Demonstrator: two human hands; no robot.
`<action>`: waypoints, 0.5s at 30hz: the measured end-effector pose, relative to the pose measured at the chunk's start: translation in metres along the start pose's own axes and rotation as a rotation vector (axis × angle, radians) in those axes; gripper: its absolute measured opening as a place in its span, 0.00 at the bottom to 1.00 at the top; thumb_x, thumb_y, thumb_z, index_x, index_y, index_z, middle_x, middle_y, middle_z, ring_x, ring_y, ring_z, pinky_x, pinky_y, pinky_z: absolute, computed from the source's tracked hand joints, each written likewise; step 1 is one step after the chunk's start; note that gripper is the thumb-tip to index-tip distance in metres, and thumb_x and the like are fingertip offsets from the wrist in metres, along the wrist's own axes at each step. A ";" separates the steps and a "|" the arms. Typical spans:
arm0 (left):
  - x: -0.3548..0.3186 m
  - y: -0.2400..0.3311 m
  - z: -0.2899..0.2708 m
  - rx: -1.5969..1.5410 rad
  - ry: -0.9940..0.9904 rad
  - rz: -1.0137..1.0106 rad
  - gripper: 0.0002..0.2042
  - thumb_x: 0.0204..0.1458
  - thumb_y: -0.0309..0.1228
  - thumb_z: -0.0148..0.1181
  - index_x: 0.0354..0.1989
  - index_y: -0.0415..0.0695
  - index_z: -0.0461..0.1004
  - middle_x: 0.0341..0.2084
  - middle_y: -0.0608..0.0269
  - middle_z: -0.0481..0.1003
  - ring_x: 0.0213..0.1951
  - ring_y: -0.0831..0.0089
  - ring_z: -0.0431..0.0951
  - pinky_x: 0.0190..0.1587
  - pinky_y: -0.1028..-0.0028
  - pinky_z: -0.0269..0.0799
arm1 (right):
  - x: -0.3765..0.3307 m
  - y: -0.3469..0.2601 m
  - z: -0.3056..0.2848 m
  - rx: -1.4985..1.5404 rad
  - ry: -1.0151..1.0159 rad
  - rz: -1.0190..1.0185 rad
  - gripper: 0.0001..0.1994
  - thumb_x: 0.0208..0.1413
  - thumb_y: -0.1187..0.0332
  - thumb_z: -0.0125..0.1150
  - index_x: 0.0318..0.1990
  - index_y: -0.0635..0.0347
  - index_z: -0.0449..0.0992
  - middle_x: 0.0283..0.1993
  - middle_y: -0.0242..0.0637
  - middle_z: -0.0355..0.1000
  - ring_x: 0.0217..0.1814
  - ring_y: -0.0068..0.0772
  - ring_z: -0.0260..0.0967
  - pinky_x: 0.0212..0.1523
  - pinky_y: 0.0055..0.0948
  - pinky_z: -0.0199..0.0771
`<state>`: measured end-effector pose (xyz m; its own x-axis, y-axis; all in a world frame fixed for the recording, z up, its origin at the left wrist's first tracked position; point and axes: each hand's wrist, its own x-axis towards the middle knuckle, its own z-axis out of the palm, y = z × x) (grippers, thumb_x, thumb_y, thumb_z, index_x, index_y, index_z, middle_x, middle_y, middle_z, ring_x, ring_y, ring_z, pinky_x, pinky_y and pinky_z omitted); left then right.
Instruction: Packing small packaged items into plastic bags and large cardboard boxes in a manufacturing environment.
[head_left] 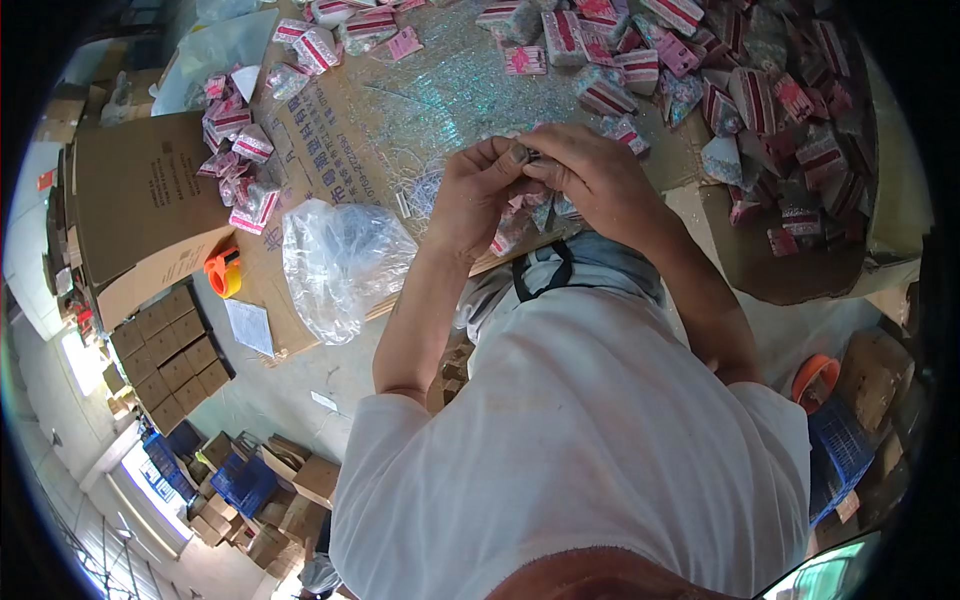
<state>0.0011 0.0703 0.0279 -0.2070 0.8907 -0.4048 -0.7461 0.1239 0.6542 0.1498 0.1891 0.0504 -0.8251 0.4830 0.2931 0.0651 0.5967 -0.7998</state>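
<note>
Meeting at curled fingers (pixel 500 170), hands (pixel 470 200) (pixel 605 178) (hold unclear), near dark-lettered cardboard (pixel 350 165), pink-labelled packets (pixel 604 94) beyond

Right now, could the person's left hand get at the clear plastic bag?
Probably yes: nothing appears to cover the clear plastic bag, lying beside the left forearm, though the left hand is up against the right hand.

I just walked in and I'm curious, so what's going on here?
A person in a white shirt has both bare hands together over cardboard strewn with shiny bits. The left hand and right hand meet at the fingertips; anything pinched there is too hidden to tell. Pink-and-white packets are heaped on the right, with others farther back and to the left. A crumpled clear plastic bag lies left of the hands.
</note>
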 end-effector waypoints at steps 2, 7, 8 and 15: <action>-0.004 0.000 0.000 0.053 0.037 -0.003 0.09 0.65 0.28 0.54 0.41 0.33 0.73 0.37 0.53 0.78 0.41 0.64 0.80 0.45 0.65 0.78 | -0.001 0.001 -0.001 0.002 -0.031 0.004 0.13 0.61 0.67 0.60 0.52 0.59 0.76 0.48 0.46 0.77 0.51 0.52 0.74 0.48 0.43 0.76; -0.011 0.003 0.012 0.034 0.087 0.003 0.08 0.63 0.28 0.58 0.38 0.35 0.75 0.32 0.55 0.81 0.31 0.72 0.81 0.35 0.75 0.77 | -0.001 -0.002 -0.001 -0.150 -0.015 -0.071 0.08 0.56 0.75 0.60 0.44 0.63 0.77 0.41 0.46 0.76 0.43 0.53 0.75 0.41 0.42 0.75; -0.011 0.002 0.015 0.029 0.083 0.023 0.07 0.62 0.28 0.58 0.38 0.35 0.75 0.32 0.55 0.81 0.31 0.72 0.81 0.36 0.75 0.77 | -0.001 -0.003 -0.001 -0.139 -0.017 -0.105 0.08 0.56 0.75 0.60 0.44 0.63 0.77 0.41 0.46 0.76 0.43 0.53 0.75 0.41 0.42 0.75; -0.038 0.014 0.035 0.420 0.103 0.179 0.05 0.59 0.22 0.60 0.40 0.33 0.77 0.30 0.58 0.80 0.32 0.76 0.79 0.37 0.76 0.75 | -0.004 0.016 -0.019 -0.500 0.386 -0.233 0.03 0.58 0.75 0.58 0.38 0.62 0.75 0.34 0.45 0.73 0.34 0.49 0.74 0.32 0.43 0.74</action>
<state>0.0206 0.0537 0.0745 -0.3867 0.8686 -0.3098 -0.3770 0.1577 0.9127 0.1647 0.2092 0.0463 -0.5953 0.4445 0.6694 0.2383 0.8933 -0.3812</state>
